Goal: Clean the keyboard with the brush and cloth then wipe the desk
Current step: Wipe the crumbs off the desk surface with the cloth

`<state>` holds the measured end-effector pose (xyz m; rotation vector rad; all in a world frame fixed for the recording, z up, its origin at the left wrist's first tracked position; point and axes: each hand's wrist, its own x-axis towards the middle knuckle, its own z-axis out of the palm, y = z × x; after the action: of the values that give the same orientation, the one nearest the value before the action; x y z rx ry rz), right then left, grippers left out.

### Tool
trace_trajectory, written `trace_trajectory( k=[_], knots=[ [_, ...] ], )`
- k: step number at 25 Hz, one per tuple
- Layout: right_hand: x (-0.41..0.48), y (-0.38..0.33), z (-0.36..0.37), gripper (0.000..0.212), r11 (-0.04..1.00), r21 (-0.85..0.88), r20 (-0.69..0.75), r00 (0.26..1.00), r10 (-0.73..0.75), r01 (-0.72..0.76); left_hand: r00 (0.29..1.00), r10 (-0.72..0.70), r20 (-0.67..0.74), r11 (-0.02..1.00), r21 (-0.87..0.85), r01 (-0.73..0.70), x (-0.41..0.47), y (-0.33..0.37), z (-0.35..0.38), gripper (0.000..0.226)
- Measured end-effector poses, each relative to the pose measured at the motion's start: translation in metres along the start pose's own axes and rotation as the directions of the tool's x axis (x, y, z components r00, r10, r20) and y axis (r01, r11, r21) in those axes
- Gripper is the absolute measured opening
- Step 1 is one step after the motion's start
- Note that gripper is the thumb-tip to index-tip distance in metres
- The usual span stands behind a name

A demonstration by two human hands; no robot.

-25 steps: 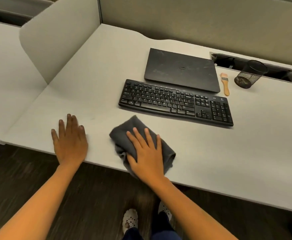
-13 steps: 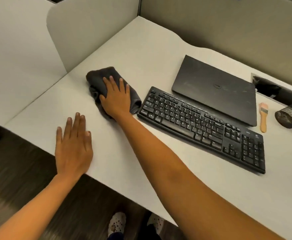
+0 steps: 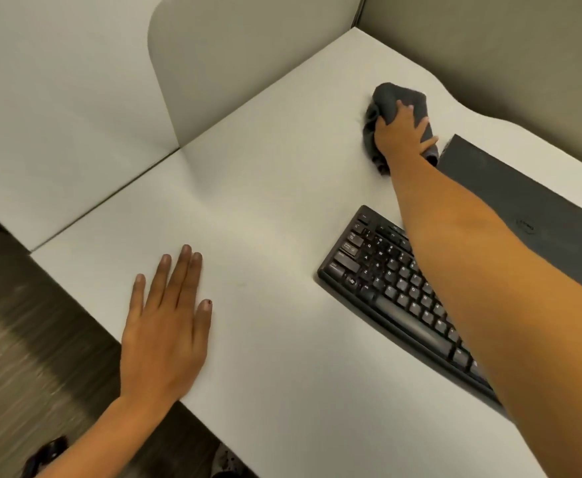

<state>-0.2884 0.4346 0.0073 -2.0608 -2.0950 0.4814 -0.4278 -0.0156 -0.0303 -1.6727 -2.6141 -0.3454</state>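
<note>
My right hand [image 3: 401, 134] presses a dark grey cloth [image 3: 391, 98] flat on the white desk [image 3: 268, 188], far back near the rear corner, just left of the closed black laptop [image 3: 524, 208]. My right forearm reaches over the black keyboard [image 3: 396, 291] and hides its right half. Near the desk's front edge my left hand [image 3: 167, 326] lies flat, palm down, fingers apart, holding nothing. The brush is out of view.
A grey partition panel [image 3: 220, 63] with a rounded top stands at the desk's left side, and a beige cubicle wall [image 3: 506, 46] runs behind. Dark carpet [image 3: 17, 339] lies below the front edge.
My right hand has slid the cloth away from the front edge, past the keyboard's left end, to the back of the desk beside the laptop. My left hand has stayed flat near the front edge.
</note>
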Motion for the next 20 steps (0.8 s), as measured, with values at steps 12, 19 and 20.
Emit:
trace_trajectory(
  k=[12,19,20],
  knots=[
    [-0.175,-0.125,0.086,0.057,0.669,-0.048,0.166,0.666,-0.727,0.742,1.0,-0.025,0.014,0.99,-0.139,0.026,0.0,0.0,-0.001,0.061],
    [-0.297,-0.103,0.094,0.056,0.269,0.02,0.307,0.25,-0.918,0.963,0.989,-0.085,-0.122,0.921,-0.388,0.031,0.006,-0.006,-0.018,0.058],
    [-0.309,-0.095,0.092,0.054,0.209,0.049,0.314,0.183,-0.932,0.977,0.984,-0.096,-0.151,0.946,-0.322,0.042,0.013,-0.012,-0.023,0.058]
  ],
)
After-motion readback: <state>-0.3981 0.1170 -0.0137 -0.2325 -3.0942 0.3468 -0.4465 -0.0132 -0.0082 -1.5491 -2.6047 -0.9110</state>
